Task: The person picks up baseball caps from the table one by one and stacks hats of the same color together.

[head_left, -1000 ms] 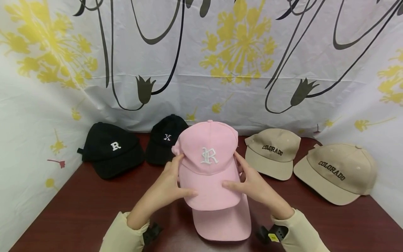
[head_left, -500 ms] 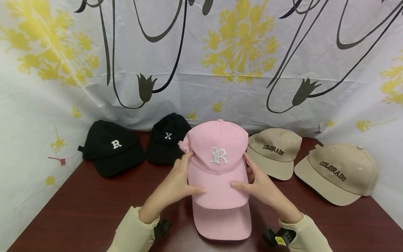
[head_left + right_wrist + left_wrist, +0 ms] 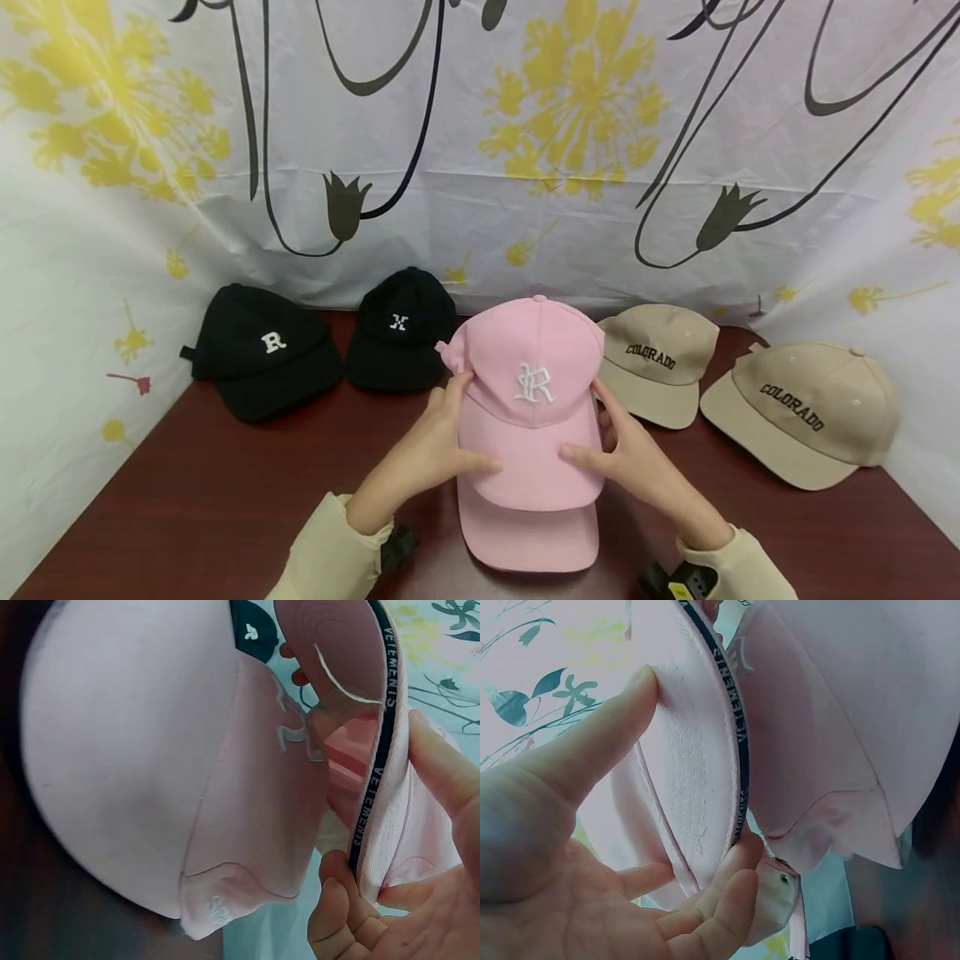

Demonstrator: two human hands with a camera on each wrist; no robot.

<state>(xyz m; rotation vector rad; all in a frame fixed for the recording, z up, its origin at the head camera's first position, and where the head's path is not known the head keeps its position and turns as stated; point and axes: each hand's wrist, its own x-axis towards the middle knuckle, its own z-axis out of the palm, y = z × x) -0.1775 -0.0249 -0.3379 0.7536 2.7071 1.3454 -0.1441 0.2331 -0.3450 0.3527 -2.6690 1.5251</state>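
Both hands hold a pink cap [image 3: 528,467] with a white letter on its front. My left hand [image 3: 427,446] grips its left side and my right hand [image 3: 637,462] its right side, thumbs on the brim. In the wrist views the fingers curl under the held cap's edge, where a black lettered tape [image 3: 733,712] runs along the inside. Below it sits a second pink cap [image 3: 528,537] on the table; in the head view only its brim shows. The right wrist view shows the lower cap's crown [image 3: 259,802], apart from the raised cap's edge.
Two black caps, one with an R [image 3: 262,358] and one with a small white mark [image 3: 397,350], lie at the back left. Two beige COLORADO caps [image 3: 652,367] lie to the right. A patterned white cloth [image 3: 465,142] hangs behind the dark red table [image 3: 187,500].
Both hands have carried the held pink cap to the right, then slightly lower, so that it is more in line with the pink cap below. The other caps have stayed put.
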